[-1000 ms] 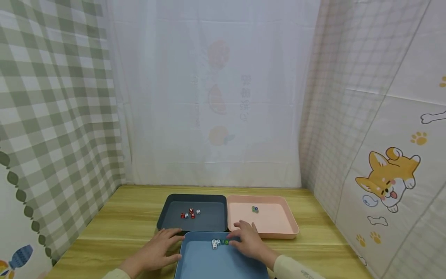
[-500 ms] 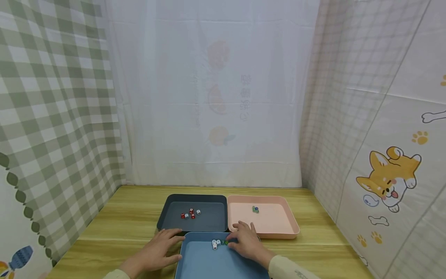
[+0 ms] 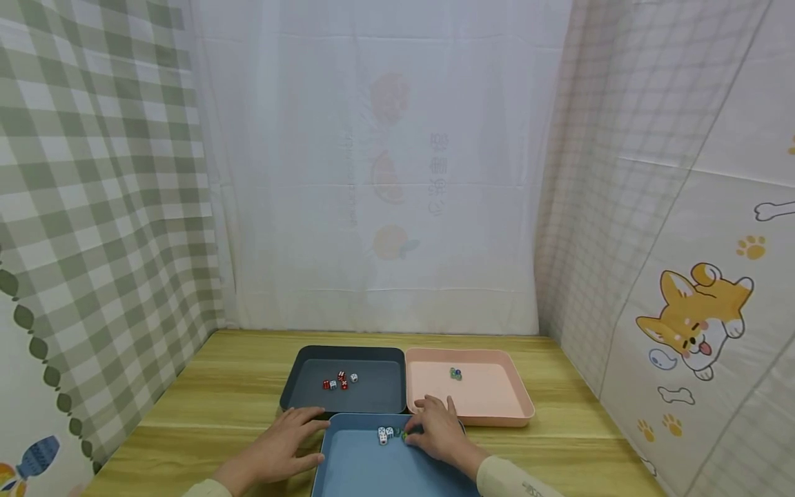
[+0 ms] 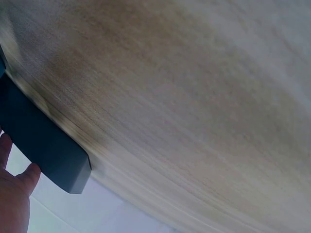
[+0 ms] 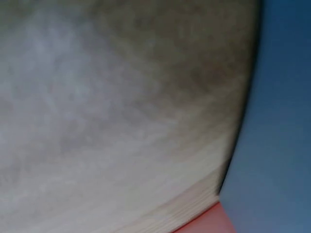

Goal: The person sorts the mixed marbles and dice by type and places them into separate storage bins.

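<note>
My right hand [image 3: 437, 431] reaches over the far right part of the blue tray [image 3: 397, 473], with thumb and fingertips brought together on a green marble [image 3: 404, 436]. Only a sliver of that marble shows. Beside it lie another small green marble [image 3: 397, 431] and three white dice [image 3: 382, 435]. Fingers spread, my left hand [image 3: 273, 445] is at the blue tray's left side, its fingertips right at the rim near the corner. In the left wrist view its fingers overlap a dark tray wall [image 4: 43, 136]. The right wrist view shows a blue tray wall [image 5: 277, 121], not the fingers.
Behind the blue tray stands a dark navy tray [image 3: 379, 397] with several red and white dice [image 3: 341, 381]. A pink tray [image 3: 491, 393] to its right holds several marbles [image 3: 456, 373]. All rest on a wooden table [image 3: 205, 393], with curtains behind and on both sides.
My right hand has shifted slightly and drawn its thumb and fingertips together at the green marble. The left hand keeps its place by the tray rim.
</note>
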`<state>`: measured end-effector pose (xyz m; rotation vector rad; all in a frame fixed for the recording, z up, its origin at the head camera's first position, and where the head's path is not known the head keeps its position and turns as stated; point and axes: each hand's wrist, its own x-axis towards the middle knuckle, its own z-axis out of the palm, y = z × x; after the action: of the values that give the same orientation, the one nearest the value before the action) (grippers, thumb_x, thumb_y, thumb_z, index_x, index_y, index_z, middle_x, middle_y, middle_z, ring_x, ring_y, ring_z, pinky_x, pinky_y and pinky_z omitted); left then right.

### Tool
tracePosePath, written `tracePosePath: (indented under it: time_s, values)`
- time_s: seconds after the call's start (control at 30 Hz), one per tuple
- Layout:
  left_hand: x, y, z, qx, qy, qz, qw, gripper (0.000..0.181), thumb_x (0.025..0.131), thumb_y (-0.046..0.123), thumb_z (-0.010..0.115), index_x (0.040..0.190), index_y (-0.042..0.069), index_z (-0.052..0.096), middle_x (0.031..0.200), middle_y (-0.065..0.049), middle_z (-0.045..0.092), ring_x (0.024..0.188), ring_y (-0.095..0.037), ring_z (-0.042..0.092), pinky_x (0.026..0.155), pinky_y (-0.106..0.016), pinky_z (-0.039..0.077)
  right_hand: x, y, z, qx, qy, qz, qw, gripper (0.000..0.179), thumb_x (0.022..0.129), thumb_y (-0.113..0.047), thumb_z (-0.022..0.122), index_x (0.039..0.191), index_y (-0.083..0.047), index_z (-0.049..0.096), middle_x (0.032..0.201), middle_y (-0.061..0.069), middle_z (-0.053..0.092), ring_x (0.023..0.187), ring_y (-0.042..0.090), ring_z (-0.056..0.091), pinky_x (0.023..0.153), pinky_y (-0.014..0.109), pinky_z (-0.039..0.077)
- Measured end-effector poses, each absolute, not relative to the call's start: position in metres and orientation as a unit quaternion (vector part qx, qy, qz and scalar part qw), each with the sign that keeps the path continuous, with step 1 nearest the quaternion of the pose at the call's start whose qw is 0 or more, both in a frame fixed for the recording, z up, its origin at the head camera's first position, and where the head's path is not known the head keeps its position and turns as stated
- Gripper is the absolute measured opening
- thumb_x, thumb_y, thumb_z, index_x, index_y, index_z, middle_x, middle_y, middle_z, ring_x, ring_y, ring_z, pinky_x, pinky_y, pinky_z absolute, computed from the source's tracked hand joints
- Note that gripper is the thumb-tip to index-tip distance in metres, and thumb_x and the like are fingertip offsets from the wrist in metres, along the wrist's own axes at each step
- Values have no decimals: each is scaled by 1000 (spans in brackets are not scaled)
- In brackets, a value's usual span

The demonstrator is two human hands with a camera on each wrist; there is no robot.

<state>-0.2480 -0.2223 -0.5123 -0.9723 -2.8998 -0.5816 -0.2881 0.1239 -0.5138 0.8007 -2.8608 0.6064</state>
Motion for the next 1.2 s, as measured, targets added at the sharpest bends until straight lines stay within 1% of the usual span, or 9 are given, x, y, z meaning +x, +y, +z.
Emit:
tracePosePath:
  time_s: [0.33,0.6,0.9,1.2]
  values:
    - [-247,-221,-511,-310,-932,-187,12,60,96,56,55,138,13,58,145,-14,48,132,-37,44,106,-68,28,-286,124,-514,261,-945,191,56,6,78,-29,83,79,-27,78,123,12,64,128,42,47,104,77,16]
    - [-245,-221,-509,-312,-932,-187,12,59,97,55,55,138,13,58,146,-13,47,132,-37,44,106,-68,28,-283,126,-510,258,-940,217,47,6,79,-28,83,79,-27,77,125,13,62,130,43,44,104,77,14]
    - [-241,-220,-507,-316,-931,-181,33,57,96,53,57,136,11,60,144,-15,49,130,-38,46,103,-68,32,-283,128,-507,260,-931,250,49,5,79,-26,82,78,-27,77,127,15,61,130,44,44,104,77,14]
    - [-240,-219,-504,-311,-933,-179,24,58,96,54,57,136,13,60,144,-14,49,130,-38,45,104,-67,32,-287,132,-499,258,-924,277,64,4,80,-24,82,81,-24,77,127,18,61,130,45,44,103,78,15]
